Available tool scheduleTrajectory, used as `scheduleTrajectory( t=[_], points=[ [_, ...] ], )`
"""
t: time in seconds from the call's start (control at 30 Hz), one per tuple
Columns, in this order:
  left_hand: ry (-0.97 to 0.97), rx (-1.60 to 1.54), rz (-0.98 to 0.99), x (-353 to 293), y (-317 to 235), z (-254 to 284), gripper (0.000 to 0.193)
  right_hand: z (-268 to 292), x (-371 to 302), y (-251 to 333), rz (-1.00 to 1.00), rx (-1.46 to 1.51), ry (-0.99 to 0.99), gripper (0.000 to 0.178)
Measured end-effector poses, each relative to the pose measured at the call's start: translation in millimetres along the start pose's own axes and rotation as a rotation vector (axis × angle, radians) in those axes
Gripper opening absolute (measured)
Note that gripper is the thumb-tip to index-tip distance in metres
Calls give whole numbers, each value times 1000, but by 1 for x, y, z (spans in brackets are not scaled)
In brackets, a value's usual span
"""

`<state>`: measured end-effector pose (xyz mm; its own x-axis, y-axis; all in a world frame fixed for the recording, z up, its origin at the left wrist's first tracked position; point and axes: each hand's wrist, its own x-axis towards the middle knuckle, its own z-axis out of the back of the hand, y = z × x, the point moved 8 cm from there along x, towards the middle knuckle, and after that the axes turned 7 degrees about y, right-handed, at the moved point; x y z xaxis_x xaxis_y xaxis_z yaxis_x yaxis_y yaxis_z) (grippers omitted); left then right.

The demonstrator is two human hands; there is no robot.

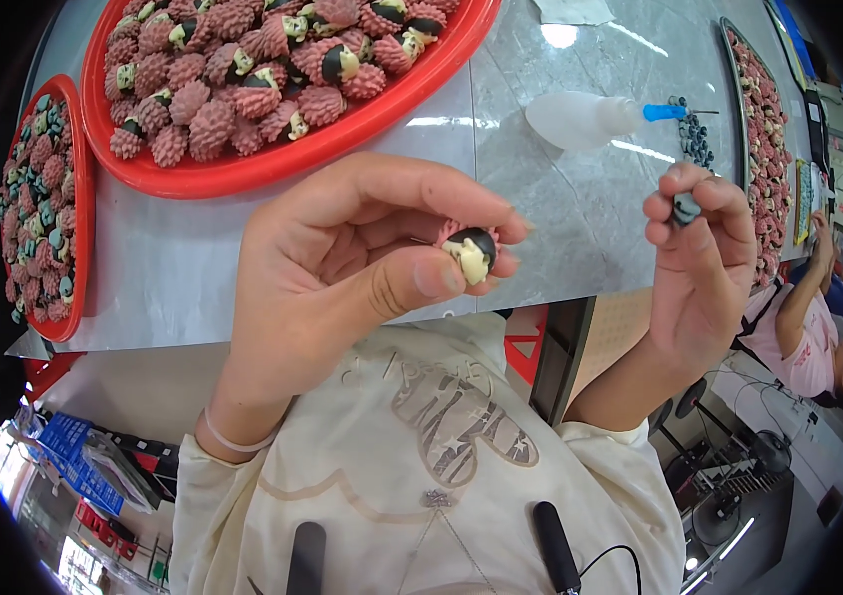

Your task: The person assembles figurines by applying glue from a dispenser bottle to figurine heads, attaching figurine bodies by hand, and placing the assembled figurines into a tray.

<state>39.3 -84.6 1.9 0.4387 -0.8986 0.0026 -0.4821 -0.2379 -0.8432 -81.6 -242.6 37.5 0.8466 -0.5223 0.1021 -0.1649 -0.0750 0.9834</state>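
Observation:
My left hand [312, 263] pinches a small figurine [469, 254] between thumb and fingers, over the table's near edge. The figurine has a ridged pink body, a black cap-like top and a cream front. Off to the right, my right hand [704, 273] is raised with its fingertips closed on a tiny dark blue-grey piece [684, 209]. The two hands are well apart. Beyond the right hand lies a small heap of similar dark pieces [696, 144]. A white squeeze bottle [575, 121] with a blue tip lies on its side between the hands, farther back.
A large red basin [287, 167] full of similar pink figurines stands at the far left. Left of it, a smaller red basin [81, 228] holds pink and blue-green ones. A long tray [738, 89] of pink pieces lies at the right, with another person [788, 322] beyond.

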Motion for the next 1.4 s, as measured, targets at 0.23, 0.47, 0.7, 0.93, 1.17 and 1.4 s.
scheduleTrajectory(
  t=[0.23, 0.47, 0.7, 0.93, 1.17, 1.4],
  points=[
    [32, 6, -7, -2, 1, -2, 32, -24, 1, -10, 36, 148, 191, 22],
    [72, 10, -9, -2, 5, 0, 35, -47, -1, -19, -132, 115, 263, 24],
    [-5, -65, 5, 0, 5, -1, 38, -61, 1, -2, 144, -125, 281, 28],
    [-20, -89, 8, -2, 6, 4, 36, -77, -3, 3, 309, -235, 313, 25],
    [-29, -70, -3, -3, 5, 4, 34, -84, -6, 14, 386, -451, 325, 25],
    [-69, -114, 44, -4, 7, 5, 30, -90, -12, 20, 423, -560, 179, 20]
  ],
)
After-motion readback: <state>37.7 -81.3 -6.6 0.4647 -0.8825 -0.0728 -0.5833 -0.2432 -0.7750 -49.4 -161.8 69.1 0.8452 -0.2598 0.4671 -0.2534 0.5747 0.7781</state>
